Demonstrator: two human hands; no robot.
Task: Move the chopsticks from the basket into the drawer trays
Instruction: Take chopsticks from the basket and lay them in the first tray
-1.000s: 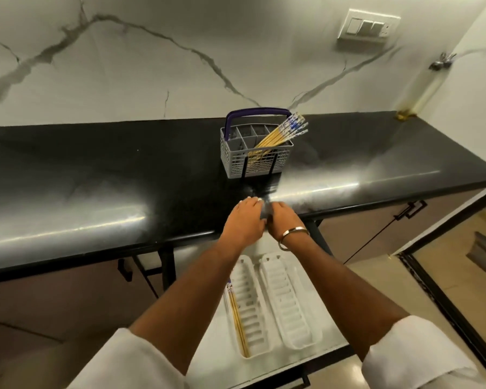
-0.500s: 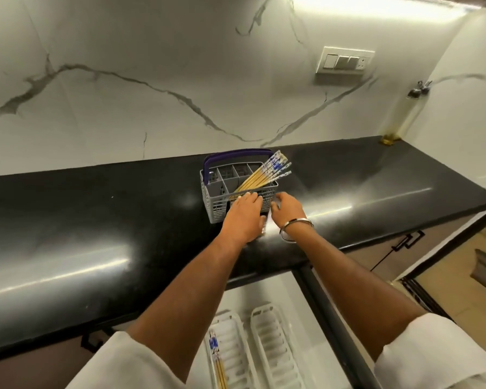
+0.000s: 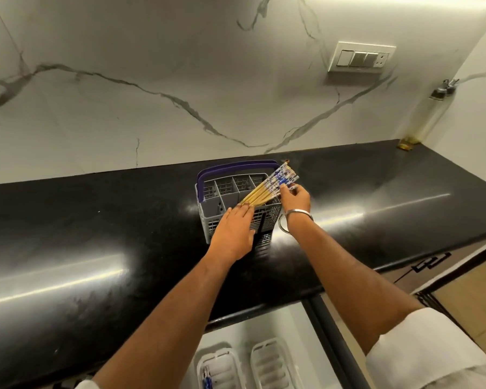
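Note:
A grey cutlery basket (image 3: pixel 225 189) with a purple handle stands on the black counter (image 3: pixel 96 226). Several yellow chopsticks (image 3: pixel 267 189) with blue-and-white patterned tops lean out of its front right compartment. My left hand (image 3: pixel 233 231) lies flat against the basket's front wall, fingertips at the rim. My right hand (image 3: pixel 295 197) is at the basket's right side, its fingers touching the patterned ends of the chopsticks. At the bottom, the open drawer holds two white trays: the left tray (image 3: pixel 216 366) has chopsticks in it, the right tray (image 3: pixel 272 363) shows none.
A marble wall rises behind the counter, with a switch plate (image 3: pixel 361 58) at the upper right. A glass oil bottle (image 3: pixel 424 119) stands in the far right corner. Cabinet fronts and a tiled floor lie to the right.
Both hands rose from the counter's front edge to the basket. The left hand now rests on its front; the right hand moved up to the chopstick tops. The view tilted upward.

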